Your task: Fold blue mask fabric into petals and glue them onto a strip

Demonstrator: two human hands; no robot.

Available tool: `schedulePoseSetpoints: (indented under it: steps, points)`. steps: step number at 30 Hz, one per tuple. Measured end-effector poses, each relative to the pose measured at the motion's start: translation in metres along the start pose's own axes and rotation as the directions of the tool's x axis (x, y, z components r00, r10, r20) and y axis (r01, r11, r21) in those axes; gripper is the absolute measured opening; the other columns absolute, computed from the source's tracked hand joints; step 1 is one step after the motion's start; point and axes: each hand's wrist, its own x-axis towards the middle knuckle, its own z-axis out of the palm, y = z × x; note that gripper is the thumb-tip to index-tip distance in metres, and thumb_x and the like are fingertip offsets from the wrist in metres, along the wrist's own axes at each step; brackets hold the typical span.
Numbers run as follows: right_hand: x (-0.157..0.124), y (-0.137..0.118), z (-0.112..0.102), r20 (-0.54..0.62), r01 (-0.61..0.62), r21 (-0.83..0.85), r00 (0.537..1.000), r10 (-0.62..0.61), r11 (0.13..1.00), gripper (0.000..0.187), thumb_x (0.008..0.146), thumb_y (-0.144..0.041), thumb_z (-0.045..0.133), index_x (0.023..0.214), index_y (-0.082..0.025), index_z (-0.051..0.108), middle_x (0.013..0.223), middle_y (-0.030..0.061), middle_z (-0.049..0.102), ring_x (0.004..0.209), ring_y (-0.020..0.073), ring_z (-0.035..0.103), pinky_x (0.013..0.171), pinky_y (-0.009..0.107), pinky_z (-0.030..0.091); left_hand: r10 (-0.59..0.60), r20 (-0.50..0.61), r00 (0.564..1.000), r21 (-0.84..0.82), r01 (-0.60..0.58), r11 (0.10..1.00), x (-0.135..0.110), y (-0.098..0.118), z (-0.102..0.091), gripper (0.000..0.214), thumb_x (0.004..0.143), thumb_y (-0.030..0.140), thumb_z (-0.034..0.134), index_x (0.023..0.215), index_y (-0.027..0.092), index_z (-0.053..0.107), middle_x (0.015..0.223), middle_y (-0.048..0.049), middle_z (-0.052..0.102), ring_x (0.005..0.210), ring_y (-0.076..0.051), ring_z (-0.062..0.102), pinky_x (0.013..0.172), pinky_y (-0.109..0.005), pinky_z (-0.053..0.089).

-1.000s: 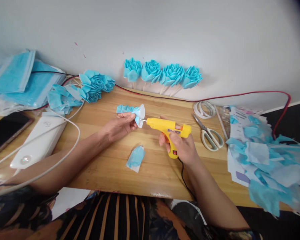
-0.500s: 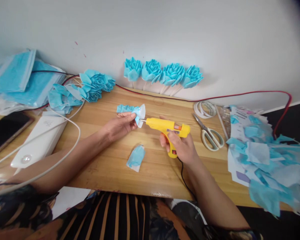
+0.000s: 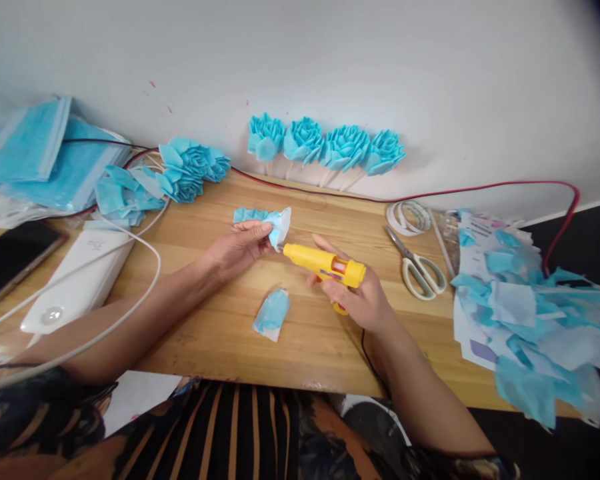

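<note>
Between the thumb and fingers of my left hand point(image 3: 245, 247) is a blue and white fabric petal point(image 3: 281, 227), its pale side facing right. A strip of pleated blue fabric point(image 3: 250, 215) shows just behind that hand. My right hand point(image 3: 360, 297) is wrapped round a yellow glue gun point(image 3: 323, 262), whose metal nozzle points left at the petal's lower edge. I cannot tell whether the tip touches it. A loose blue petal point(image 3: 273, 313) lies on the wooden table point(image 3: 205, 333) below the nozzle.
Several blue fabric roses point(image 3: 304, 141) stand along the wall; more roses point(image 3: 193, 167) lie at left near face masks point(image 3: 40, 150). Scissors point(image 3: 420, 270) and a tape roll point(image 3: 409, 219) sit at right, beside heaped fabric scraps point(image 3: 535, 320). A white cable point(image 3: 155, 267) crosses my left forearm.
The glue gun has rolled in my right hand and its body has dropped lower and leftward. Its tip has slid down along the petal's edge. My left hand has hardly moved.
</note>
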Motion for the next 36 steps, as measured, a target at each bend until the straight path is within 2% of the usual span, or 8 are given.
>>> schedulePoseSetpoints:
  steps: [5, 8, 14, 17, 21, 25, 28, 36]
  points:
    - [-0.012, -0.008, -0.016, 0.154, 0.029, -0.005, 0.988, -0.028, 1.000, 0.071, 0.091, -0.053, 0.066, 0.154, -0.027, 0.048, 0.100, 0.0078, 0.076, 0.086, 0.0235, 0.069, 0.073, 0.038, 0.057, 0.014, -0.047, 0.999, -0.045, -0.016, 0.999, 0.002, -0.001, -0.001, 0.025, 0.074, 0.029, 0.089, 0.066, 0.013, 0.071, 0.065, -0.0006, 0.065, 0.061, -0.008, 0.059, 0.061, -0.020, 0.048]
    - [-0.019, -0.013, -0.026, 0.101, 0.088, -0.274, 0.993, -0.062, 0.958, 0.074, 0.091, -0.054, 0.065, 0.157, -0.029, 0.042, 0.104, 0.0081, 0.076, 0.092, 0.0263, 0.070, 0.082, 0.043, 0.057, 0.016, -0.076, 0.997, -0.076, -0.022, 0.997, 0.003, -0.001, -0.001, 0.023, 0.074, 0.028, 0.089, 0.069, 0.014, 0.071, 0.069, -0.0001, 0.068, 0.063, -0.008, 0.060, 0.061, -0.019, 0.049]
    - [-0.034, 0.016, -0.055, -0.058, -0.048, -0.930, 0.998, -0.019, 0.364, 0.075, 0.093, -0.041, 0.059, 0.159, -0.014, 0.035, 0.117, 0.0199, 0.072, 0.110, 0.0391, 0.067, 0.083, 0.051, 0.056, 0.023, -0.042, 0.999, -0.050, -0.025, 0.998, -0.001, 0.001, 0.003, 0.029, 0.068, 0.030, 0.093, 0.066, 0.012, 0.071, 0.067, -0.0012, 0.067, 0.061, -0.008, 0.060, 0.059, -0.019, 0.048]
    - [-0.047, 0.026, -0.074, -0.016, -0.023, -0.957, 1.000, 0.023, 0.291, 0.070, 0.093, -0.035, 0.056, 0.157, -0.012, 0.038, 0.117, 0.0197, 0.072, 0.108, 0.0371, 0.068, 0.087, 0.051, 0.056, 0.029, -0.023, 0.999, -0.002, -0.029, 1.000, -0.004, 0.000, 0.007, 0.029, 0.068, 0.033, 0.093, 0.068, 0.012, 0.072, 0.068, -0.0012, 0.068, 0.061, -0.008, 0.059, 0.059, -0.019, 0.047]
    - [-0.053, 0.008, -0.080, -0.006, 0.002, -0.917, 1.000, -0.019, 0.399, 0.063, 0.094, -0.038, 0.057, 0.153, -0.019, 0.045, 0.130, 0.0175, 0.068, 0.120, 0.0381, 0.063, 0.099, 0.057, 0.051, 0.067, 0.007, 0.998, 0.083, -0.067, 0.994, -0.007, -0.001, 0.010, 0.033, 0.067, 0.039, 0.093, 0.064, 0.013, 0.072, 0.062, -0.0016, 0.066, 0.059, -0.009, 0.057, 0.059, -0.021, 0.045]
    - [-0.027, -0.011, -0.047, -0.176, -0.070, -0.626, 0.983, -0.054, 0.777, 0.072, 0.095, -0.038, 0.057, 0.161, -0.030, 0.030, 0.133, 0.0107, 0.068, 0.116, 0.0304, 0.066, 0.103, 0.056, 0.050, 0.101, 0.000, 0.995, 0.171, -0.099, 0.980, -0.009, -0.002, 0.012, 0.033, 0.068, 0.041, 0.091, 0.061, 0.015, 0.072, 0.060, -0.0011, 0.065, 0.058, -0.009, 0.056, 0.060, -0.023, 0.044]
    - [0.005, -0.011, -0.014, -0.128, -0.028, -0.279, 0.992, -0.008, 0.960, 0.076, 0.093, -0.037, 0.059, 0.162, -0.026, 0.028, 0.129, 0.0097, 0.069, 0.115, 0.0239, 0.067, 0.102, 0.047, 0.053, 0.115, 0.002, 0.993, 0.206, -0.113, 0.972, -0.010, -0.002, 0.013, 0.035, 0.067, 0.043, 0.091, 0.061, 0.015, 0.072, 0.059, -0.0006, 0.065, 0.058, -0.010, 0.056, 0.060, -0.024, 0.044]
    - [0.054, -0.001, 0.023, -0.028, -0.040, 0.251, 0.998, 0.049, 0.967, 0.076, 0.086, -0.029, 0.067, 0.156, -0.026, 0.038, 0.117, 0.0038, 0.071, 0.114, 0.0188, 0.066, 0.107, 0.040, 0.051, 0.130, -0.008, 0.991, 0.304, -0.122, 0.945, -0.010, -0.003, 0.011, 0.031, 0.073, 0.043, 0.086, 0.066, 0.015, 0.074, 0.062, -0.0007, 0.064, 0.060, -0.011, 0.055, 0.063, -0.025, 0.044]
